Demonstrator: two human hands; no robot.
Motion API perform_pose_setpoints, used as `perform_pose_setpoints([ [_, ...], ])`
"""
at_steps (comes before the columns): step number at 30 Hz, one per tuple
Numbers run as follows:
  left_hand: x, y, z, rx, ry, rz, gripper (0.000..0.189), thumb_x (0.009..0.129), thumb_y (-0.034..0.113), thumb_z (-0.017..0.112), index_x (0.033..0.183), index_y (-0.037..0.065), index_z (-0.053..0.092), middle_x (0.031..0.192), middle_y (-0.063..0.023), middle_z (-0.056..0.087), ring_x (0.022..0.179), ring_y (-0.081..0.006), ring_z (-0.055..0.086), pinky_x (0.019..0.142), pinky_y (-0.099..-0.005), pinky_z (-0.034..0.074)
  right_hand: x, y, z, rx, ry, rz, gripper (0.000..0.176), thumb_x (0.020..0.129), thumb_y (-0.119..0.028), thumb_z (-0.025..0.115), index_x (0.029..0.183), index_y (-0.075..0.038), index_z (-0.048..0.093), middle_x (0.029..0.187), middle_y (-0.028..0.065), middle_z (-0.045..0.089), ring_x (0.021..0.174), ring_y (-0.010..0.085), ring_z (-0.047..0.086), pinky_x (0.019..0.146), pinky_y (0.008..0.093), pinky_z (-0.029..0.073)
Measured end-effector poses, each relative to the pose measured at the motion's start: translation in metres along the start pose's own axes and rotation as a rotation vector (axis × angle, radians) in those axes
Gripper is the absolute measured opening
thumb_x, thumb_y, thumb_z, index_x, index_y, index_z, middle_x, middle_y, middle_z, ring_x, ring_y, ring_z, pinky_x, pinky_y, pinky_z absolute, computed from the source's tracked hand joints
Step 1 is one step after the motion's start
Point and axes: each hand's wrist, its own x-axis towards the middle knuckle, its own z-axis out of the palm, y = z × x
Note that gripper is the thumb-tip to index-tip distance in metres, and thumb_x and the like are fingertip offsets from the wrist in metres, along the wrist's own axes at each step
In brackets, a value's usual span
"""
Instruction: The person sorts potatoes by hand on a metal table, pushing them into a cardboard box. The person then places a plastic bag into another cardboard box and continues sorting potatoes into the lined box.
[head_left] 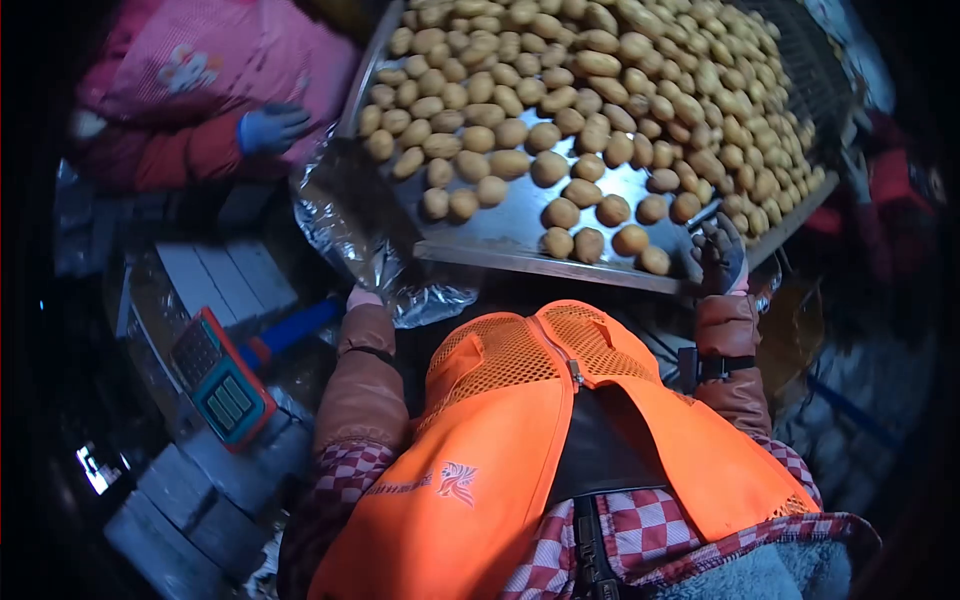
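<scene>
Many potatoes (508, 163) lie on a metal tray (480, 225), piled thickly at the right and looser toward the near edge. My right hand (721, 252), in a dark glove, is at the tray's near right corner, its fingers bent around the end of a small metal tool (704, 214). Of my left hand (364, 297) only a pink part shows by the sleeve, beside a clear plastic bag (385, 262) at the tray's left corner; its fingers are hidden.
At the left, a person in pink rests a blue-gloved hand (274, 128) near the tray. A red-and-teal scale display (224, 392) stands below, beside wrapped grey blocks (190, 500). Another person's red sleeve (895, 185) shows at the far right.
</scene>
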Motion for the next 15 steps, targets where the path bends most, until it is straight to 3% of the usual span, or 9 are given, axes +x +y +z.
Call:
perform_pose_setpoints([
  [4,0.006,-0.016,0.023,-0.403,0.331,-0.301,0.037,0.093,0.024,0.060,0.129,0.016,0.060,0.132,-0.0079,0.060,0.126,-0.0265,0.052,0.105,-0.0401,0.043,-0.006,-0.006,0.082,-0.074,-0.343,-0.096,0.044,0.100,-0.022,0.055,0.141,-0.007,0.047,0.115,0.0079,0.065,0.093,0.0166,0.065,0.076,0.0320,0.055],
  [6,0.014,-0.026,0.032,-0.454,0.513,-0.407,0.042,0.093,0.025,0.060,0.133,0.016,0.056,0.134,-0.0091,0.058,0.130,-0.0282,0.049,0.107,-0.0403,0.041,-0.004,-0.003,0.118,-0.075,-0.392,-0.075,0.041,0.101,-0.017,0.054,0.140,-0.005,0.048,0.119,0.0102,0.065,0.097,0.0183,0.065,0.076,0.0304,0.055],
  [9,0.037,-0.036,0.014,-0.475,0.711,-0.219,0.050,0.093,0.025,0.060,0.141,0.015,0.050,0.137,-0.0108,0.055,0.135,-0.0307,0.043,0.111,-0.0405,0.038,-0.026,-0.006,0.167,-0.180,-0.501,-0.098,0.038,0.100,-0.013,0.057,0.136,-0.004,0.053,0.117,0.0099,0.066,0.097,0.0174,0.065,0.080,0.0303,0.054],
  [11,0.061,-0.044,-0.033,-0.541,0.809,0.045,0.063,0.084,0.002,0.054,0.144,0.019,0.046,0.141,-0.0125,0.051,0.136,-0.0349,0.042,0.113,-0.0485,0.034,-0.036,0.007,0.192,-0.348,-0.535,-0.212,0.034,0.100,-0.012,0.057,0.132,-0.002,0.057,0.116,0.0090,0.067,0.101,0.0178,0.064,0.086,0.0303,0.052],
  [13,0.095,-0.042,-0.079,-0.440,0.779,0.068,0.048,0.093,0.035,0.059,0.137,0.017,0.054,0.140,-0.0123,0.054,0.136,-0.0324,0.043,0.113,-0.0421,0.035,-0.021,0.019,0.198,-0.714,-0.550,-0.546,0.040,0.092,-0.017,0.067,0.130,-0.007,0.060,0.116,0.0108,0.066,0.102,0.0225,0.065,0.087,0.0323,0.052],
  [14,0.109,-0.042,-0.103,-0.490,0.752,0.078,0.048,0.093,0.035,0.059,0.137,0.017,0.055,0.140,-0.0124,0.054,0.136,-0.0326,0.043,0.113,-0.0422,0.035,-0.019,0.015,0.203,-0.963,-0.511,-0.725,0.043,0.088,-0.020,0.070,0.129,-0.010,0.062,0.116,0.0119,0.066,0.102,0.0243,0.065,0.088,0.0332,0.052],
  [15,0.127,-0.042,-0.122,-0.539,0.724,0.086,0.048,0.092,0.034,0.060,0.137,0.017,0.055,0.141,-0.0125,0.053,0.136,-0.0327,0.043,0.114,-0.0424,0.034,-0.017,0.013,0.211,-0.980,-0.412,-0.625,0.047,0.082,-0.027,0.073,0.126,-0.014,0.063,0.116,0.0134,0.065,0.104,0.0288,0.065,0.090,0.0358,0.051],
])
